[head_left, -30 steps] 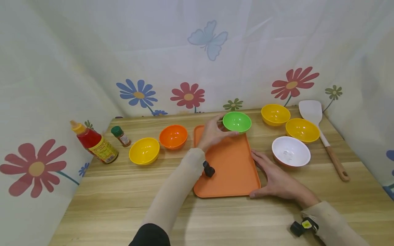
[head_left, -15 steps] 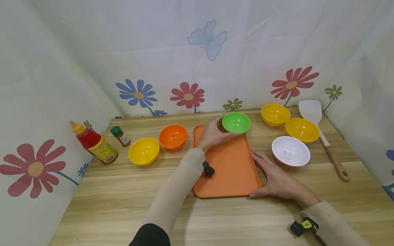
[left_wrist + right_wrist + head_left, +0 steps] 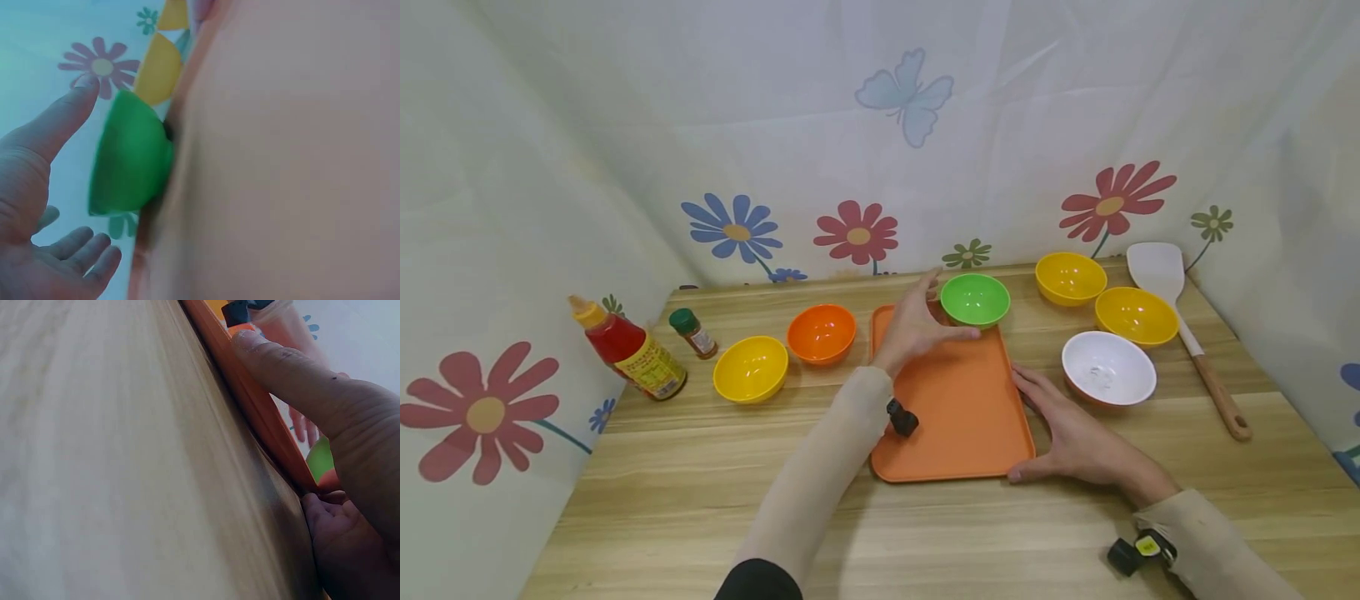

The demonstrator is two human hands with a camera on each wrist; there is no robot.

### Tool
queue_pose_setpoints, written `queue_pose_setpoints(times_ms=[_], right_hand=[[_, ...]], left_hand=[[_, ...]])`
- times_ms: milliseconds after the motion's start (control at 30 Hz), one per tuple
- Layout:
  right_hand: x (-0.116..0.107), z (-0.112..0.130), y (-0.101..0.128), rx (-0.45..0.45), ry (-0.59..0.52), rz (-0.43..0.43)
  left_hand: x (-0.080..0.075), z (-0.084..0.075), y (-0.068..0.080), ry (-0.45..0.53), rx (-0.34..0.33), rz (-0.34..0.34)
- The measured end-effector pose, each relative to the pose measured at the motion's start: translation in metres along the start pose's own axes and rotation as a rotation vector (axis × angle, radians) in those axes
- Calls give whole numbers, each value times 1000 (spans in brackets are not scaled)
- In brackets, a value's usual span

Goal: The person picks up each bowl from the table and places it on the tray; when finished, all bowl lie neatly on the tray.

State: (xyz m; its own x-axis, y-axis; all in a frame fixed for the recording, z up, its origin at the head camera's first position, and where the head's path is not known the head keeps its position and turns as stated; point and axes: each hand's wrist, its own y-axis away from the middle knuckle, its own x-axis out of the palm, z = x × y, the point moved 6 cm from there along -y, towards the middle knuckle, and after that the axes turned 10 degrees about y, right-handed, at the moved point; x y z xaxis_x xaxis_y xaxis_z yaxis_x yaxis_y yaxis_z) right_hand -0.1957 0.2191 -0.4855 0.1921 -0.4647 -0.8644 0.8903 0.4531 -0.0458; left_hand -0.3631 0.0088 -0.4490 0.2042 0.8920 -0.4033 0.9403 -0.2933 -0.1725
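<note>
Six bowls stand on the counter point(image 3: 700, 500), all empty so far as the head view shows: a yellow bowl point(image 3: 751, 367) and an orange bowl point(image 3: 822, 332) left of the tray point(image 3: 958, 417), the green bowl point(image 3: 975, 299) on the tray's far right corner, then two more yellow ones and a white bowl point(image 3: 1108, 368) to the right. At the far left a sauce bottle point(image 3: 628, 348) lies tilted near the counter's edge, a small spice jar point(image 3: 692, 331) beside it. The tray's middle is bare, and bare wood lies between it and the near edge. The left hand point(image 3: 917, 321) hovers just left of the green bowl, its grip spread, fingers straight and off the rim; half a second earlier they curled against it. The right hand point(image 3: 1075, 437) lies flat against the tray's right edge, its grip relaxed, unchanged.
</note>
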Motion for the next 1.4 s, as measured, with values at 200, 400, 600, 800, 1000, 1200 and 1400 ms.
queue_pose_setpoints(times_ms=[200,400,600,800,1000,1200,1400], right_hand=[[-1,0,0,-1,3,2],[-3,1,1,-9,-6,-1],[-4,1,1,-8,-1,0],[-3,-1,1,4,-9,5],[-2,-1,1,0,-7,5],[1,1,0,-3,-16,21],[-1,0,0,13,-14,19]], left_hand=[[-16,-33,13,-19,64,-26],[-37,-65,26,70,180,-61],[-63,-92,44,157,281,-105],[-90,-125,73,260,345,-125],[-117,-142,99,255,385,-155],[-146,-125,118,203,357,-216],[-176,-108,132,169,335,-264]])
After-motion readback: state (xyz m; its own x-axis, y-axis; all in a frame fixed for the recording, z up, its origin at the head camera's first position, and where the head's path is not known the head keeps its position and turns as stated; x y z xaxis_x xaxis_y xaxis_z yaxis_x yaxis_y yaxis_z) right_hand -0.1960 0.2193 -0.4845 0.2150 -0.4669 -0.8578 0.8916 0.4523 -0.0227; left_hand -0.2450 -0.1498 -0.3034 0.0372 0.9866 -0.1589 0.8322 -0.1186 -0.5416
